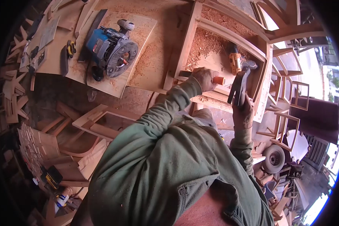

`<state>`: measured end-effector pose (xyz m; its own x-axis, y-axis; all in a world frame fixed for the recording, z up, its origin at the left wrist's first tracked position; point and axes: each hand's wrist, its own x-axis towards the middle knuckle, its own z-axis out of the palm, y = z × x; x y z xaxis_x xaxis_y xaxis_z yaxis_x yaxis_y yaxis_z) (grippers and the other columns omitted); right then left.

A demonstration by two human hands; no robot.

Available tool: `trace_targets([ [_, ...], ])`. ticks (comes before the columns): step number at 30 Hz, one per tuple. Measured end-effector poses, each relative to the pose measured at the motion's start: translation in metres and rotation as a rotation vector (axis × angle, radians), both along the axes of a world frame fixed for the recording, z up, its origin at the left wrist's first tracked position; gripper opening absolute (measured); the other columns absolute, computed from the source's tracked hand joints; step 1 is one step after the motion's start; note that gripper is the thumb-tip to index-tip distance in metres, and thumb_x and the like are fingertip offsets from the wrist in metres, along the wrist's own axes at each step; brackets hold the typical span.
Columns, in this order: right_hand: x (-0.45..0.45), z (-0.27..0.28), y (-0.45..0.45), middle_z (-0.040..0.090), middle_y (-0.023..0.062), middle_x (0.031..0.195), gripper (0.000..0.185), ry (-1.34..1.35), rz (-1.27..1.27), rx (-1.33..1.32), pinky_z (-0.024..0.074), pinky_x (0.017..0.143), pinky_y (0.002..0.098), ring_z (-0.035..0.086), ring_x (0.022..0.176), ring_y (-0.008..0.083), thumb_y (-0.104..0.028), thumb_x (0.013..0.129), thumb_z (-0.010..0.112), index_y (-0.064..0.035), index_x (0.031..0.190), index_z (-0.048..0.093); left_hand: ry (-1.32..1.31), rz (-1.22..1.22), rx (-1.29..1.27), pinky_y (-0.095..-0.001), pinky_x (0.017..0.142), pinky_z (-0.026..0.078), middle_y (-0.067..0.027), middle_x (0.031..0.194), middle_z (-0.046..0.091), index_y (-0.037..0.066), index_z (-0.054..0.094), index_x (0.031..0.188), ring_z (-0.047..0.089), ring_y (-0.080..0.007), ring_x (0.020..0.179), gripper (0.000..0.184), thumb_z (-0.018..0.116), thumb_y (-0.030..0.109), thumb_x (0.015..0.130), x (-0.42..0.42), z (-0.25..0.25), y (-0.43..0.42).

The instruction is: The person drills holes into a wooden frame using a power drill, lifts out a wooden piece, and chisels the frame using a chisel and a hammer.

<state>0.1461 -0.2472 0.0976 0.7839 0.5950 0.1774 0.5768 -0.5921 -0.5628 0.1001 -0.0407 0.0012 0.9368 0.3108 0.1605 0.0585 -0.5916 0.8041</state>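
Note:
My left hand (205,79) is wrapped round a chisel with an orange handle (219,80); its dark blade points left, against the side rail of a wooden frame (181,56). To the right, my right hand (243,113) grips a dark tool, perhaps a hammer (238,87), whose upper part is close to the chisel handle's end without visibly touching it. An orange and grey power drill (235,62) lies inside the frame, just beyond the dark tool. Wood shavings (211,43) cover much of the board within the frame.
A blue router (111,51) rests on a plywood sheet (141,28) at the upper left. Beside it is a yellow and black tool (71,49). Wooden frames (286,126) stand at the right, near a wheel (274,159). More wooden parts (101,122) lie at the lower left.

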Motion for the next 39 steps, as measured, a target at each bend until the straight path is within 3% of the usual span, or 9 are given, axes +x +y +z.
trace_targets([
  [2, 0.016, 0.002, -0.013, 0.066, 0.0245, 0.09, 0.03, 0.109, 0.028, -0.055, 0.0522, 0.066, 0.0429, 0.065, 0.086, 0.0441, -0.015, 0.089, 0.068, -0.0014, 0.114, 0.062, 0.114, 0.015, 0.103, -0.0462, 0.077, 0.054, -0.013, 0.084, 0.071, 0.015, 0.069, 0.092, 0.069, -0.0342, 0.084, 0.02, 0.07, 0.024, 0.074, 0.011, -0.008, -0.017],
  [6, 0.035, -0.016, -0.029, 0.063, 0.0037, 0.08, 0.023, 0.406, -0.027, 0.137, 0.0479, 0.064, 0.0291, 0.059, 0.072, 0.0118, -0.013, 0.09, 0.068, -0.0018, 0.109, 0.063, 0.234, -0.008, 0.141, -0.0471, 0.078, 0.053, -0.0124, 0.085, 0.071, 0.013, 0.067, 0.09, 0.069, -0.0339, 0.085, 0.022, 0.071, 0.026, 0.073, 0.021, 0.013, -0.034],
  [7, 0.04, -0.018, -0.032, 0.057, -0.003, 0.08, 0.023, 0.507, -0.069, 0.099, 0.0427, 0.063, 0.023, 0.046, 0.072, 0.0036, -0.013, 0.09, 0.069, -0.001, 0.109, 0.063, 0.247, 0.001, 0.156, -0.0473, 0.078, 0.053, -0.0122, 0.085, 0.071, 0.013, 0.066, 0.09, 0.069, -0.0339, 0.085, 0.022, 0.071, 0.026, 0.073, 0.024, 0.013, -0.036],
  [18, 0.077, -0.065, -0.037, 0.053, 0.0081, 0.069, 0.022, 0.86, -0.066, 0.197, 0.0412, 0.056, 0.0299, 0.05, 0.062, 0.0141, -0.017, 0.09, 0.06, -0.0034, 0.107, 0.06, 0.396, 0.107, 0.229, -0.0463, 0.075, 0.054, -0.0115, 0.087, 0.071, 0.012, 0.066, 0.094, 0.069, -0.0316, 0.084, 0.026, 0.073, 0.028, 0.074, 0.032, -0.003, -0.023],
  [27, 0.064, -0.098, -0.042, 0.058, 0.0062, 0.092, 0.012, 0.894, -0.17, 0.281, 0.0401, 0.054, 0.029, 0.05, 0.062, 0.0116, -0.004, 0.09, 0.061, -0.0045, 0.101, 0.062, 0.317, -0.035, 0.197, -0.0442, 0.076, 0.053, -0.0083, 0.087, 0.069, 0.014, 0.065, 0.097, 0.069, -0.0291, 0.085, 0.029, 0.075, 0.027, 0.072, 0.015, -0.005, -0.018],
  [34, 0.015, -0.118, -0.026, 0.066, 0.0058, 0.096, 0.034, 0.914, 0.011, 0.262, 0.0497, 0.075, 0.0253, 0.059, 0.086, 0.0098, -0.007, 0.088, 0.061, 0.0061, 0.119, 0.058, 0.282, -0.059, 0.198, -0.0437, 0.073, 0.053, -0.0061, 0.089, 0.069, 0.014, 0.062, 0.097, 0.069, -0.0284, 0.085, 0.032, 0.077, 0.027, 0.071, 0.011, -0.008, -0.012],
  [35, 0.015, -0.118, -0.022, 0.063, -0.0026, 0.085, 0.018, 0.926, -0.028, 0.389, 0.0468, 0.07, 0.0208, 0.055, 0.074, 0.0034, -0.006, 0.091, 0.068, 0.0011, 0.107, 0.064, 0.285, -0.07, 0.205, -0.0437, 0.073, 0.053, -0.0058, 0.089, 0.069, 0.014, 0.062, 0.097, 0.069, -0.0281, 0.085, 0.033, 0.077, 0.027, 0.071, 0.009, -0.012, -0.013],
  [38, 0.021, -0.113, -0.029, 0.056, -0.0056, 0.071, 0.014, 0.899, -0.156, 0.323, 0.0371, 0.053, 0.019, 0.048, 0.059, 0.0017, -0.007, 0.092, 0.065, -0.0054, 0.106, 0.065, 0.277, -0.072, 0.21, -0.0436, 0.073, 0.052, -0.0054, 0.089, 0.069, 0.014, 0.061, 0.097, 0.068, -0.0275, 0.085, 0.033, 0.077, 0.027, 0.071, 0.009, -0.01, -0.013],
  [39, 0.025, -0.109, -0.034, 0.065, 0.0027, 0.088, 0.023, 0.888, -0.176, 0.221, 0.0468, 0.061, 0.0248, 0.057, 0.068, 0.0073, -0.007, 0.092, 0.064, -0.0012, 0.114, 0.06, 0.275, -0.065, 0.205, -0.0436, 0.073, 0.052, -0.0054, 0.09, 0.069, 0.014, 0.061, 0.097, 0.068, -0.0273, 0.086, 0.032, 0.076, 0.027, 0.071, 0.008, -0.007, -0.014],
])
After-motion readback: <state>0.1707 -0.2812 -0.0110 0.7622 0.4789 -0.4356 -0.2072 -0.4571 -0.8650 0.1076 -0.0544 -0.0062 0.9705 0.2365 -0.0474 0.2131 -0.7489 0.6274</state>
